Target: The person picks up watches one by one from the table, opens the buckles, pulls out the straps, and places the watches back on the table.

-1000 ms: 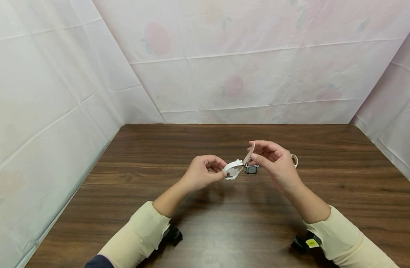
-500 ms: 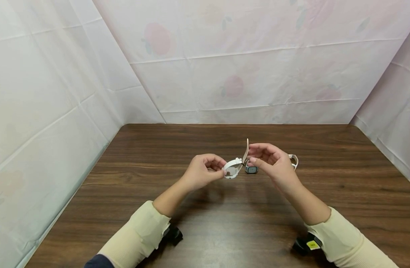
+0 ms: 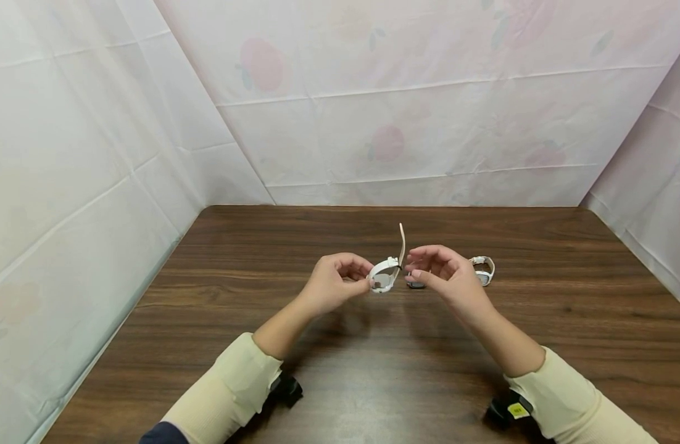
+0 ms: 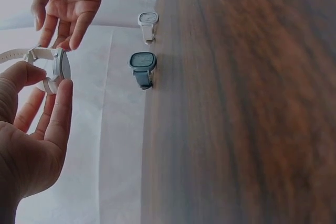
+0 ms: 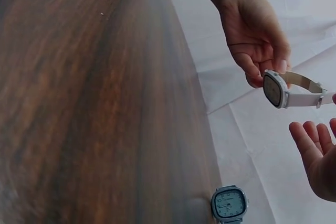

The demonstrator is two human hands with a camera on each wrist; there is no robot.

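My left hand pinches the case of a white wristwatch between thumb and fingers, above the table. Its strap is buckled into a loop, and the free strap end sticks up in the head view. My right hand is just to the right of that strap, fingers loosely bent and apart, holding nothing. Behind its fingertips a grey-blue watch stands on the table, partly hidden in the head view. A second white watch stands farther right, past the right hand.
The dark wood table is bordered by pale cloth walls, one at the back with faint fruit prints. Black wrist-worn devices show under both cream sleeves.
My right hand has let go of the strap end and drawn slightly down; the strap has sprung upright and leftward. The left hand still holds the white wristwatch, barely moved.
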